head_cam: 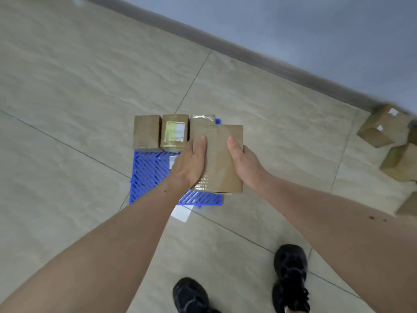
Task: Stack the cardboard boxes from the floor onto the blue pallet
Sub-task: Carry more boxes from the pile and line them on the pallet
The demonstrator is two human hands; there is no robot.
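On the tiled floor (90,98), the blue pallet (153,175) carries a back row of three boxes. A carried box (220,159) is clasped between left hand (190,163) and right hand (244,163) above it, presumably for level lowering.

Far edge of blue slatted plastic pallet (153,175) taken by a row of brown cardboard boxes (173,132). Near slats bare. Loose cardboard boxes (383,129) crowd floor at right; beige tiled floor (67,109) left open.
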